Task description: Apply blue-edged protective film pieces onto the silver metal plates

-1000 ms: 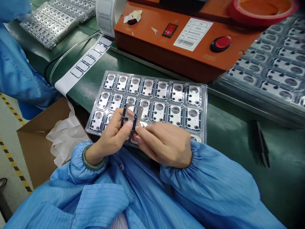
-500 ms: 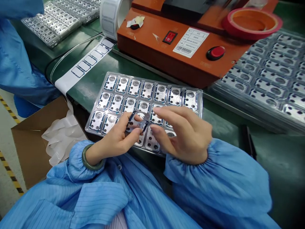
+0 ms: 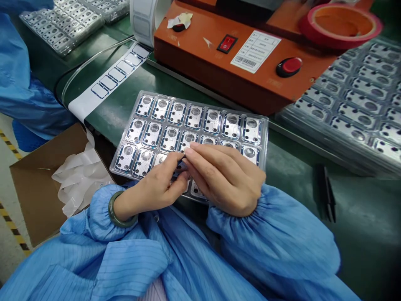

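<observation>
A clear plastic tray (image 3: 265, 125) of several small metal plates with blue rims lies on the green bench in front of me. My left hand (image 3: 150, 190) pinches one small dark-rimmed plate (image 3: 181, 164) low over the tray's near row; the part is mostly hidden by fingers. My right hand (image 3: 227, 177) meets it from the right, fingertips pressed together against the same plate. Both hands rest over the tray's near middle. A green bangle (image 3: 116, 211) circles my left wrist.
An orange machine (image 3: 219, 71) with a red switch and a red button stands behind the tray, with a red tape roll (image 3: 340, 19) on it. More filled trays (image 3: 354, 108) lie right and far left. A label strip (image 3: 109, 81) runs left. Tweezers (image 3: 327, 192) lie right. A cardboard box (image 3: 34, 188) sits below left. Another person's blue sleeve (image 3: 19, 83) is far left.
The plate in my left hand has dropped from upright to low over the tray. My right hand opened and drew back, then came in again to pinch the plate.
</observation>
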`<state>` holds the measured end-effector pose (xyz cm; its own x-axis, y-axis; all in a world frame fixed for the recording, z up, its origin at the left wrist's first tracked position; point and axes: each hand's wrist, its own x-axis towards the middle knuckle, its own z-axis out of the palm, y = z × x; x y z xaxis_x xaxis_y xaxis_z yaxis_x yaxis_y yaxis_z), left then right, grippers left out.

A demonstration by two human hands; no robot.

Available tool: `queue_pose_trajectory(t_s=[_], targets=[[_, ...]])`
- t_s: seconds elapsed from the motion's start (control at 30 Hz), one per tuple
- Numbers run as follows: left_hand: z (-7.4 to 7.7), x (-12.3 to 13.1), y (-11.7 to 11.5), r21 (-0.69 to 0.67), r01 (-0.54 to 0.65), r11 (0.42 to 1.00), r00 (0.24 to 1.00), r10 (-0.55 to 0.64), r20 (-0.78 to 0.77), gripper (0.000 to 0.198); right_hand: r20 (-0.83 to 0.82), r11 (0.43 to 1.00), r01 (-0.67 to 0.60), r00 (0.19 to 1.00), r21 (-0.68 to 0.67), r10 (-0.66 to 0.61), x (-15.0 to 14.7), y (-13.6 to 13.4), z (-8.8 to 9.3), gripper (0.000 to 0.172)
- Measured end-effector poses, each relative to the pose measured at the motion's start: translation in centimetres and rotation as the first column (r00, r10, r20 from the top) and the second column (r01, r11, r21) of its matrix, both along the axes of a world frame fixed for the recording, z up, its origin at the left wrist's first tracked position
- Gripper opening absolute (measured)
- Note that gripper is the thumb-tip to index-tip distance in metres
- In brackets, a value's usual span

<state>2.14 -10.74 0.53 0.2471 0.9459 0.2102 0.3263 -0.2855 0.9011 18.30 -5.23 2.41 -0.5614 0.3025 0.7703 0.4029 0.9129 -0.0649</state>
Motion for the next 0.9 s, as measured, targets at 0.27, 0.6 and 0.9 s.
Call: queue_pose_trajectory(t_s=[0.27, 0.6, 0.9], targets=[[0.3, 0.1, 0.0, -0.043, -0.021, 0.999, 1.0, 0.021, -0.008, 0.019, -0.047, 1.0, 0.02, 0.999, 0.012, -0.019, -0.1, -0.1, -0.6, 0.032], [0.3, 0.2, 0.1, -0.047, -0.025, 0.999, 0.999, 0.023, -0.035, 0.016, -0.081, 0.999, 0.032, 0.996, 0.019, -0.031, 0.0, -0.3, -1.0, 0.033], [0.4, 0.3, 0.0, -0.091, -0.02, 0.996, 0.999, 0.017, -0.028, 0.015, -0.096, 0.999, 0.029, 0.995, 0.019, -0.027, 0.2, -0.3, -1.4, 0.036]])
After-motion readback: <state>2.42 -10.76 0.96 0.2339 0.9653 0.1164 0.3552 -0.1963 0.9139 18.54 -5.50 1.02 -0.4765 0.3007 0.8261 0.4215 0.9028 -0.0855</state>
